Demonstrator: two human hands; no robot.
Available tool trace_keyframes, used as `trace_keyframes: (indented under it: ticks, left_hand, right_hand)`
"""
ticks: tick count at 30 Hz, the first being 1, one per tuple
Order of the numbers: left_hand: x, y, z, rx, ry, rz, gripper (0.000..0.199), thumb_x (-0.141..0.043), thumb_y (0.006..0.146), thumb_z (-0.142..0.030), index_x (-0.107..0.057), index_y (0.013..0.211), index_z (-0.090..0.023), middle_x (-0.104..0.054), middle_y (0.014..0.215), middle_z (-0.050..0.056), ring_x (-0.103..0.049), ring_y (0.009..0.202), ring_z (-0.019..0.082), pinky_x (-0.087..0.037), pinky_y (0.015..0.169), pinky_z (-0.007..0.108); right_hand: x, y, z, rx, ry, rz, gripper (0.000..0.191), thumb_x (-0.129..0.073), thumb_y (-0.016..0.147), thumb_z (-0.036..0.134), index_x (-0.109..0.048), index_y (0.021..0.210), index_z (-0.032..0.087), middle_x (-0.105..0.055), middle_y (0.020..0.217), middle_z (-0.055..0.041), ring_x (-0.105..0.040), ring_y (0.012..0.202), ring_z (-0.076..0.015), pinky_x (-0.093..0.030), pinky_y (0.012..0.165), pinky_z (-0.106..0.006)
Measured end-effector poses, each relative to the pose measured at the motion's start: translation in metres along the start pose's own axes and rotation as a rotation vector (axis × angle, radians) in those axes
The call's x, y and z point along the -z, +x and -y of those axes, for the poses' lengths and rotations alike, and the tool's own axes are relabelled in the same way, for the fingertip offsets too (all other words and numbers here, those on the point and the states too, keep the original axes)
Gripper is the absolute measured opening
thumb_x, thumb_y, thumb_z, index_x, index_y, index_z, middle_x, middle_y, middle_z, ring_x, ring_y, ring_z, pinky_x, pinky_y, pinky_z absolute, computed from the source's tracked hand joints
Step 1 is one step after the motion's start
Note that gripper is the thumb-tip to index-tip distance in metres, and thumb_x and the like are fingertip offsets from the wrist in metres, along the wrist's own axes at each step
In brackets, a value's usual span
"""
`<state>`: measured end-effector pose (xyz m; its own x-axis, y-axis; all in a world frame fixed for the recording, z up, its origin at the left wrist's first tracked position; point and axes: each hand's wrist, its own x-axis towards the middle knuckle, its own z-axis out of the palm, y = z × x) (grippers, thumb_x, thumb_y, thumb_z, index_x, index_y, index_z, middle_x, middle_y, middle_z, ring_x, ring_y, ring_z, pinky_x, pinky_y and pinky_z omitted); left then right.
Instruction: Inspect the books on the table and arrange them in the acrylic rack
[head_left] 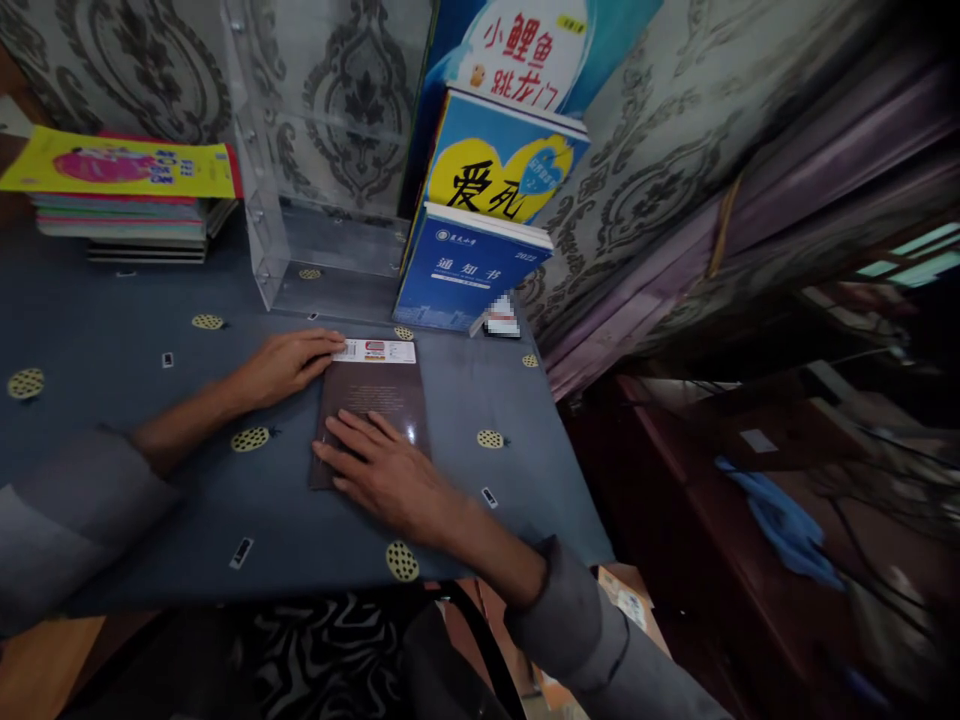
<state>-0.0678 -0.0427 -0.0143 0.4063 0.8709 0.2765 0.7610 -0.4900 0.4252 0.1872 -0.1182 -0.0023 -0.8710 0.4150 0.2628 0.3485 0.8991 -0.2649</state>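
A dark brown book (pixel 379 385) lies flat on the grey-blue tablecloth in front of me, with a white label strip along its far edge. My left hand (pixel 289 368) rests at the book's far left corner, its fingertips touching the label's end. Spread across the lower half of the cover are the fingers of my right hand (pixel 390 475), palm down. Neither hand is wrapped round anything. The book's lower right part is hidden under my right hand.
A clear acrylic rack (pixel 262 235) stands behind the book. Upright blue books (pixel 472 265) lean at its right end. At the back left is a stack of books (pixel 124 215). The table's right edge drops toward a dark red surface (pixel 720 540) holding a blue cloth (pixel 787 525).
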Motion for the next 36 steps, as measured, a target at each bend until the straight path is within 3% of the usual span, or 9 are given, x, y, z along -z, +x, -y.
trace_keyframes:
  ticks: [6, 9, 11, 13, 17, 22, 30, 36]
  left_hand:
    - [-0.004, -0.002, 0.002, 0.001, 0.003, -0.024, 0.058, -0.030, 0.102, -0.059, -0.069, 0.126, -0.023, -0.068, 0.138, 0.009, -0.064, 0.126, 0.028, -0.049, 0.110, 0.050]
    - [-0.005, -0.002, 0.002, 0.001, 0.014, -0.032, 0.063, -0.029, 0.102, -0.062, -0.069, 0.126, -0.022, -0.067, 0.140, 0.011, -0.063, 0.127, 0.029, -0.048, 0.111, 0.052]
    - [-0.005, -0.002, 0.003, -0.008, 0.013, -0.030, 0.065, -0.027, 0.101, -0.064, -0.069, 0.126, -0.021, -0.068, 0.138, 0.011, -0.063, 0.127, 0.030, -0.048, 0.111, 0.053]
    - [-0.005, -0.001, 0.004, -0.009, 0.008, -0.023, 0.064, -0.027, 0.101, -0.065, -0.070, 0.125, -0.023, -0.069, 0.137, 0.009, -0.063, 0.127, 0.030, -0.048, 0.111, 0.053]
    - [-0.005, -0.001, 0.006, -0.007, -0.003, -0.024, 0.059, -0.030, 0.100, -0.064, -0.070, 0.125, -0.027, -0.069, 0.138, 0.007, -0.063, 0.127, 0.029, -0.047, 0.112, 0.053]
    - [-0.004, -0.001, 0.007, -0.008, 0.008, -0.011, 0.052, -0.033, 0.101, -0.059, -0.068, 0.126, -0.031, -0.069, 0.137, 0.004, -0.062, 0.129, 0.028, -0.048, 0.111, 0.051]
    - [-0.005, -0.002, 0.007, -0.004, -0.014, -0.021, 0.053, -0.034, 0.100, -0.058, -0.069, 0.125, -0.027, -0.068, 0.138, 0.005, -0.062, 0.129, 0.029, -0.046, 0.112, 0.052]
    - [-0.005, -0.002, 0.000, -0.033, 0.006, -0.043, 0.055, -0.032, 0.101, -0.057, -0.071, 0.123, -0.024, -0.072, 0.133, 0.008, -0.064, 0.126, 0.030, -0.049, 0.110, 0.053]
  right_hand:
    - [0.010, -0.019, 0.008, -0.056, 0.039, -0.029, 0.046, -0.056, 0.103, 0.033, -0.051, 0.146, 0.017, -0.049, 0.156, -0.0152, -0.040, 0.150, -0.0250, -0.040, 0.121, -0.045]
    - [0.016, -0.038, 0.000, -0.204, 0.179, -0.213, 0.047, -0.049, 0.105, 0.030, -0.046, 0.150, 0.015, -0.053, 0.152, -0.0154, -0.047, 0.144, -0.0207, -0.046, 0.117, -0.038]
    - [0.017, -0.052, -0.007, -0.329, 0.211, -0.331, 0.040, -0.046, 0.105, 0.024, -0.053, 0.144, 0.018, -0.063, 0.140, -0.0135, -0.058, 0.134, -0.0208, -0.051, 0.112, -0.040]
    - [0.015, -0.064, -0.010, -0.364, 0.177, -0.367, 0.034, -0.048, 0.103, 0.020, -0.064, 0.132, 0.022, -0.070, 0.128, -0.0110, -0.064, 0.125, -0.0229, -0.053, 0.108, -0.044]
    - [0.010, -0.075, -0.002, -0.275, 0.032, -0.327, 0.032, -0.051, 0.100, 0.016, -0.069, 0.127, 0.019, -0.073, 0.122, -0.0122, -0.064, 0.125, -0.0259, -0.047, 0.112, -0.053]
    - [0.007, -0.081, 0.013, -0.306, -0.030, -0.305, 0.037, -0.052, 0.099, 0.012, -0.067, 0.131, 0.020, -0.073, 0.125, -0.0126, -0.063, 0.127, -0.0256, -0.043, 0.116, -0.055]
    - [0.008, -0.087, 0.020, -0.280, -0.076, -0.264, 0.029, -0.056, 0.099, 0.016, -0.070, 0.125, 0.018, -0.073, 0.127, -0.0134, -0.062, 0.129, -0.0265, -0.046, 0.113, -0.054]
    - [0.008, -0.088, 0.026, -0.287, -0.083, -0.245, 0.035, -0.060, 0.097, 0.017, -0.065, 0.132, 0.018, -0.070, 0.132, -0.0136, -0.060, 0.131, -0.0266, -0.052, 0.109, -0.050]
